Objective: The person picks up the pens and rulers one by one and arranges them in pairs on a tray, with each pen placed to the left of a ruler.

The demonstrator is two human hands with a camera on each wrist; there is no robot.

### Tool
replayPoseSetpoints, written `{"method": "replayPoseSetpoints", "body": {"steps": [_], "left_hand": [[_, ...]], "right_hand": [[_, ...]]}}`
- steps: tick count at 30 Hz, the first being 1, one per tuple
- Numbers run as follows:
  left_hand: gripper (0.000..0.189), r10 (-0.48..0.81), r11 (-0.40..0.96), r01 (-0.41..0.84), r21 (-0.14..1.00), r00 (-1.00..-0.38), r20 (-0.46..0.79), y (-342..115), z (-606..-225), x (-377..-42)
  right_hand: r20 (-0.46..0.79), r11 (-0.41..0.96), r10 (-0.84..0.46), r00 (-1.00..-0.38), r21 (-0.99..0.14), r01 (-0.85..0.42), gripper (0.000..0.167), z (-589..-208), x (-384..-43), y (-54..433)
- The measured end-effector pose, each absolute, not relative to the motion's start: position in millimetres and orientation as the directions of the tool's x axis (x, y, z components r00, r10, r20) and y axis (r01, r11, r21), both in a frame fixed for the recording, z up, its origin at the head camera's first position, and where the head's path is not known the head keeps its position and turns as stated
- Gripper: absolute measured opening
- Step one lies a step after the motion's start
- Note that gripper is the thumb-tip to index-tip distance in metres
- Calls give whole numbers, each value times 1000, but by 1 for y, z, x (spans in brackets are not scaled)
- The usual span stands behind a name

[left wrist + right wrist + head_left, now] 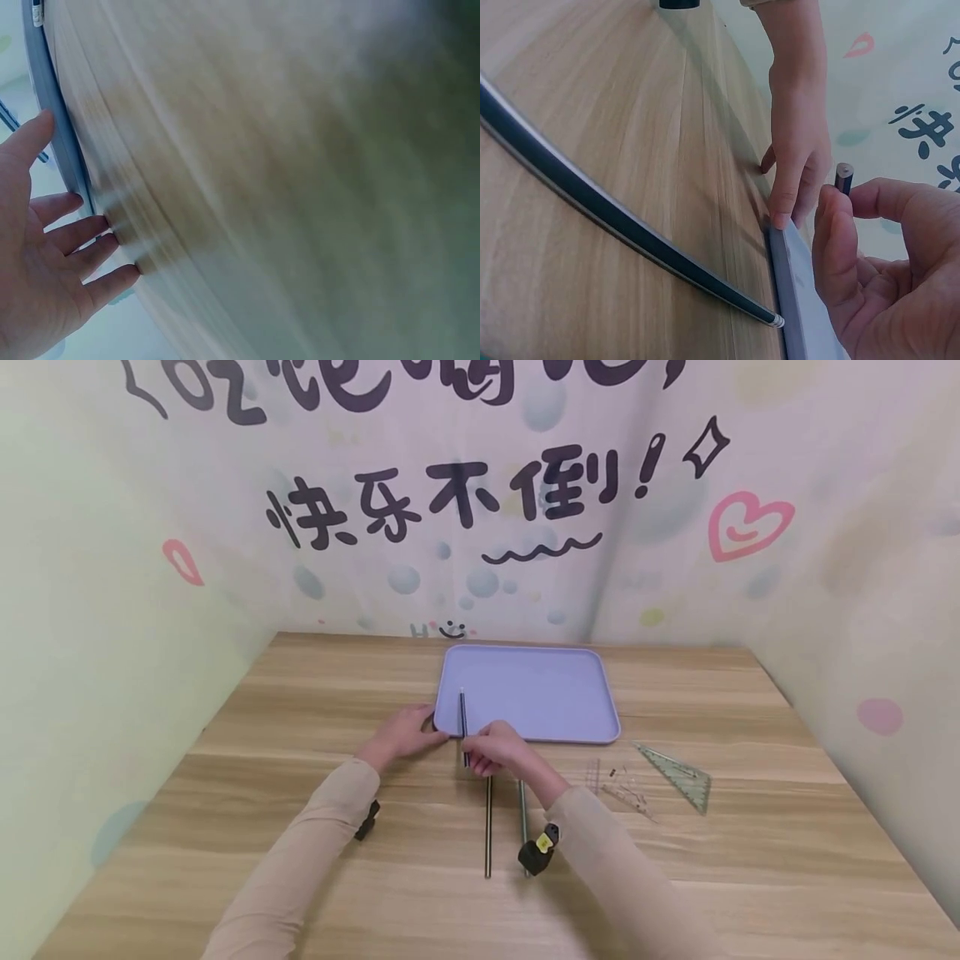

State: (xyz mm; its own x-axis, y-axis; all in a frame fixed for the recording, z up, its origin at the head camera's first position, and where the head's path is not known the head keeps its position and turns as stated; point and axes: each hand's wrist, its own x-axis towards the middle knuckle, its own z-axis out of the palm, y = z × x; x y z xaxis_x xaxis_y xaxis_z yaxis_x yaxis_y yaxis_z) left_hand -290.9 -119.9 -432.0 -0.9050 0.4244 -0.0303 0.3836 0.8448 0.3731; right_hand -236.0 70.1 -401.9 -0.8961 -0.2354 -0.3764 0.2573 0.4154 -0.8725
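A dark striped pencil (462, 710) is pinched between the thumb and fingers of my right hand (497, 747), over the front left part of the lilac tray (532, 697). The pencil's end (844, 176) pokes out above the fingertips in the right wrist view. My left hand (406, 732) touches the tray's front left corner, its fingers spread and fairly straight in the left wrist view. Two more pencils lie on the table in front of the tray: one (488, 835) lies below the right hand, the other (523, 802) is partly hidden by the right wrist camera.
Right of the right forearm, a greenish transparent set square (690, 781) lies on the wooden table (420, 877). Beside it are a clear ruler-like piece (592, 774) and other small transparent pieces, hard to make out. A printed curtain (480, 527) hangs behind the table.
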Motion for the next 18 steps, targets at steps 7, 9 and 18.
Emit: {"method": "replayPoseSetpoints", "body": {"steps": [7,9,18], "left_hand": [[60,427,839,385,385,-904,-27,-119,-431,-291],[61,423,843,380,381,-906,-33,-119,-432,-290],[64,407,857,360,370,-912,-57,-119,-428,-289]], "right_hand": [[-326,412,-208,-922,-884,219,26,-403,-242,71],[-301,417,-202,-932,-887,196,27,-405,-244,72],[-261,504,-154,-953,-851,152,29,-412,-254,74]]}}
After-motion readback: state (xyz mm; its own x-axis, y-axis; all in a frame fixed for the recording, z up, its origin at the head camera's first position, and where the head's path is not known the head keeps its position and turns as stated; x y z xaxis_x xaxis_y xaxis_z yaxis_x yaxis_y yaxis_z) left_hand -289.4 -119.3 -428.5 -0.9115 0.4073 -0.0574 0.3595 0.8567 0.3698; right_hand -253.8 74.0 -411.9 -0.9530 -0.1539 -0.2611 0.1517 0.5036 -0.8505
